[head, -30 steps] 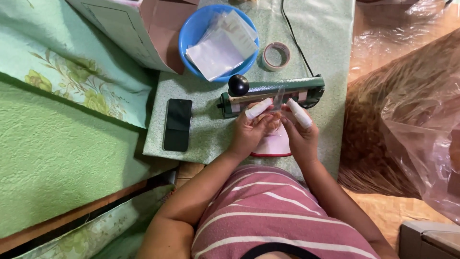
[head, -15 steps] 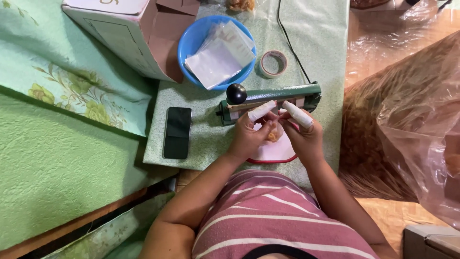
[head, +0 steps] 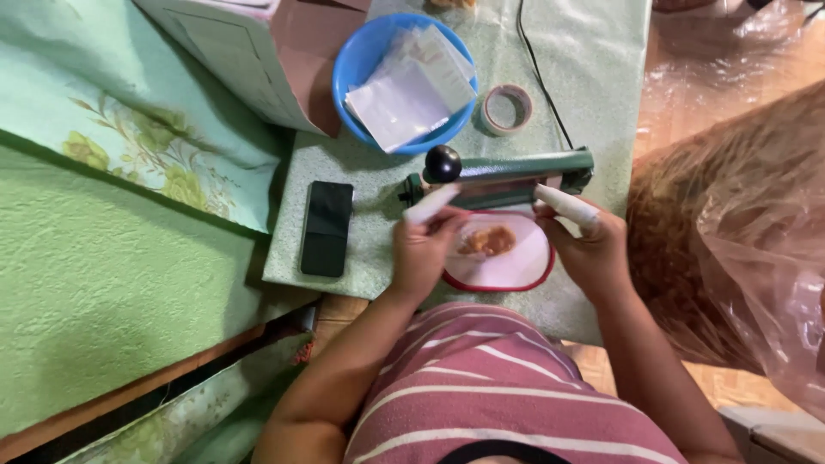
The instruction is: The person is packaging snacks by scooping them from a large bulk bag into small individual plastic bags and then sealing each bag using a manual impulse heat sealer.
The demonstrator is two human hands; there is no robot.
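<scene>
Left hand (head: 423, 249): fingers curled, taped forefinger stretched toward the sealer (head: 503, 176); pinches the left edge of a clear bag (head: 491, 234).
Right hand (head: 593, 245): loosely curled, taped forefinger out, at the bag's right edge; exact grip unclear.
Hands: apart, one at each end of the bag.
Surface: green speckled table (head: 593, 103); phone (head: 326, 228), blue bowl (head: 357, 56) of sachets, tape roll (head: 507, 109), carton (head: 258, 60).
Room: green floral cloth left, big plastic sack (head: 739, 232) right.
Bag: over a red-rimmed white plate (head: 516, 266), just before the sealer; brownish pieces inside.

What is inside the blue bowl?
The blue bowl holds a loose pile of clear plastic bags. Anything beneath the pile is covered and cannot be seen.
</scene>
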